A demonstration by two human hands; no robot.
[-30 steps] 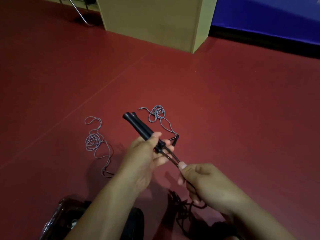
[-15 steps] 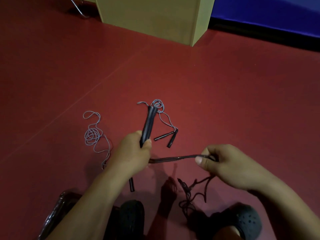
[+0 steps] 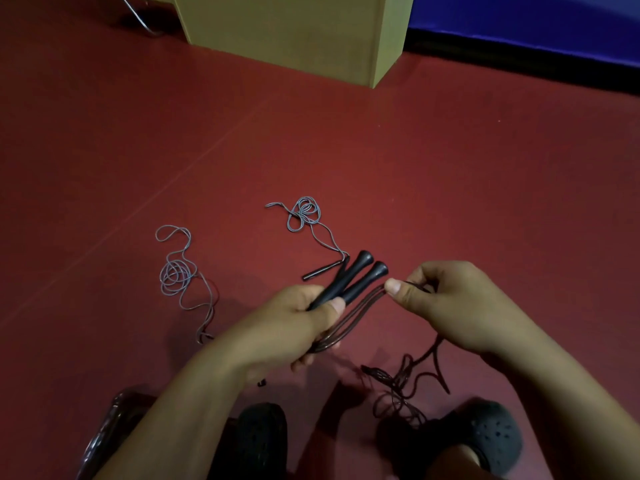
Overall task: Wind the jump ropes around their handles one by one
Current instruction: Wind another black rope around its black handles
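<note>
A person crouches over a dark red floor (image 3: pixel 450 188). The left hand (image 3: pixel 294 327) grips two black plastic jump-rope handles (image 3: pixel 353 280) side by side, fingers curled round them and thumb pressed on top, knobbed ends pointing up and away; holding the pair as one bundle likely gives the rope a core to wrap on. The right hand (image 3: pixel 446 303) pinches a doubled loop of thin dark brown rope (image 3: pixel 349 323) between thumb and curled fingers, just right of the handle tips, drawn taut for a turn. Slack rope lies tangled on the floor between two black perforated clogs (image 3: pixel 485 441).

Two loose grey-corded jump ropes (image 3: pixel 176 271) lie unwound farther out on the floor.

Compared with half a second ago, the handles tilt rightward rather than straight ahead, and the right hand sits higher and closer to them.
</note>
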